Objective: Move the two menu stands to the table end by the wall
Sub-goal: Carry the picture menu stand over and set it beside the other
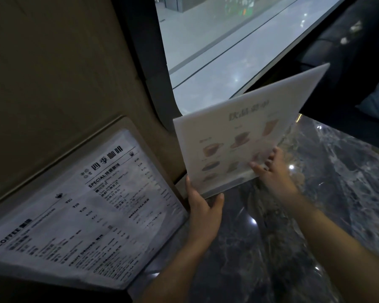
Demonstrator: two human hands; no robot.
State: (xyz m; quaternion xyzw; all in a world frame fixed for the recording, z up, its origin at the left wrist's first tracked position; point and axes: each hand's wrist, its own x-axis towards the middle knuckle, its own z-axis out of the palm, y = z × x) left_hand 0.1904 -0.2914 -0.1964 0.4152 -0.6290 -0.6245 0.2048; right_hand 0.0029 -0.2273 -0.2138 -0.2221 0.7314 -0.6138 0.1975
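Note:
A white menu stand with drink pictures (239, 136) is tilted above the dark marble table (337, 193), close to the beige wall (53, 73). My left hand (202, 213) grips its lower left corner, thumb on the front. My right hand (274, 171) holds its lower right edge, fingers spread over the face. A second menu stand (81, 211), black text on white in a clear sleeve, leans against the wall at the left, touched by neither hand.
A window with a dark curved frame (153, 84) opens beyond the wall, showing a pale floor outside. A dark sofa with a blue cushion (376, 99) sits past the table's far edge at the right.

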